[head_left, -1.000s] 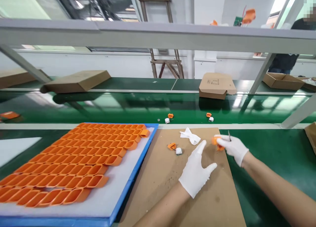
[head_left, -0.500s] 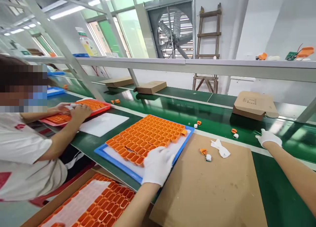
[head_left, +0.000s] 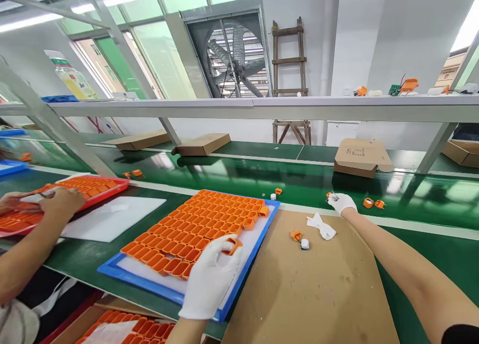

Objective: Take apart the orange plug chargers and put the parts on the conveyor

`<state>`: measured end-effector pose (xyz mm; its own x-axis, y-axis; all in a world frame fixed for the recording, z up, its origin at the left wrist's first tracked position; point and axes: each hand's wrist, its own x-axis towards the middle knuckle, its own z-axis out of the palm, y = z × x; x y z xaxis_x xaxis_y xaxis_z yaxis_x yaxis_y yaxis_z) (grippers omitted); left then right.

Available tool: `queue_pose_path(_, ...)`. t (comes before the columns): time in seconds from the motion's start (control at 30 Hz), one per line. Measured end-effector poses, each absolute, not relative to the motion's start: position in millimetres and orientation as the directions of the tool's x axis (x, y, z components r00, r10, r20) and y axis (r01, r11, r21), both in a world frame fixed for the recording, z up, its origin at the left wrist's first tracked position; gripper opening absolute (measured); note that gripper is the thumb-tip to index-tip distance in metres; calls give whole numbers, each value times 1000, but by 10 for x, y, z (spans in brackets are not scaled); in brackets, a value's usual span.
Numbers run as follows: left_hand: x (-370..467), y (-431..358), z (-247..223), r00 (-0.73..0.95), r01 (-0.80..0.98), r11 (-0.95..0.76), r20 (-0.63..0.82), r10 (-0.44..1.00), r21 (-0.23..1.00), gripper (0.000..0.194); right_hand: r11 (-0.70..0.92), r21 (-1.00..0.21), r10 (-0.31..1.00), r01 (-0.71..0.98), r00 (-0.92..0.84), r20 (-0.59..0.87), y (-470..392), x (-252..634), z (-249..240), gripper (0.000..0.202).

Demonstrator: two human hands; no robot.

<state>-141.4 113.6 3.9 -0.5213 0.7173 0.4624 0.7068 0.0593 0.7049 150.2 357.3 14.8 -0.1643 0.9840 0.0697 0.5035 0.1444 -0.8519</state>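
My left hand (head_left: pixel 212 275), in a white glove, is over the near right part of a blue-rimmed tray (head_left: pixel 258 252). Its thumb and fingers are closed on an orange plastic shell (head_left: pixel 234 245). Rows of similar hollow orange shells (head_left: pixel 194 229) stand in that tray on a white sheet. Stretched out over the green conveyor belt, my gloved right hand (head_left: pixel 342 204) pinches a small orange part (head_left: pixel 329 195); the fingers partly hide it. On the cardboard sheet (head_left: pixel 318 284) lie an orange piece (head_left: pixel 295 235) with a white-capped part (head_left: pixel 304 244) and a white cloth strip (head_left: pixel 322 227).
Small orange parts (head_left: pixel 368 203) rest on the belt (head_left: pixel 299 177) beyond the cardboard. Leftward, a co-worker's hands (head_left: pixel 62 204) work over a red tray (head_left: pixel 121 184). A shelf rail (head_left: pixel 224 109) crosses above the belt. Below the table edge sits a box of orange shells (head_left: pixel 149 329).
My left hand has lifted slightly and now grips an orange shell. My right hand has moved left along the belt to the small parts there. The view has swung right.
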Motion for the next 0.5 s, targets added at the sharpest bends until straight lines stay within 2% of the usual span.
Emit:
queue_pose_path(0.03,-1294,1152,105,-523,503,-24,327,787,864,16,117,-877,984,466,-176,38,3525,1478,153,22)
queue_pose_path(0.07,-1169,1181,160,-452,230,-90,188,872,969,16,86,-899,982,430,-189,4,3456,1474,159,25)
queue_pose_path(0.1,-1039,1225,202,-334,-45,-94,74,940,995,16,54,-918,978,393,-204,-30,3366,1487,165,29)
queue_pose_path(0.13,-905,1284,229,-189,-266,-50,-2,982,963,17,25,-934,973,355,-225,-59,3255,1518,169,34)
queue_pose_path(0.2,-624,1436,231,78,-508,91,-59,995,857,16,-23,-959,958,283,-267,-102,2983,1619,170,47)
queue_pose_path(0.3,-172,1674,125,320,-566,299,-130,938,768,24,-34,-982,956,184,-282,-86,2540,1826,131,56)
queue_pose_path(0.4,250,1811,-32,365,-484,386,-220,905,785,34,18,-991,982,130,-189,-7,2186,2039,32,47)
queue_pose_path(0.5,530,1851,-157,376,-451,396,-231,897,800,37,64,-987,997,144,-41,58,1998,2190,-102,36)
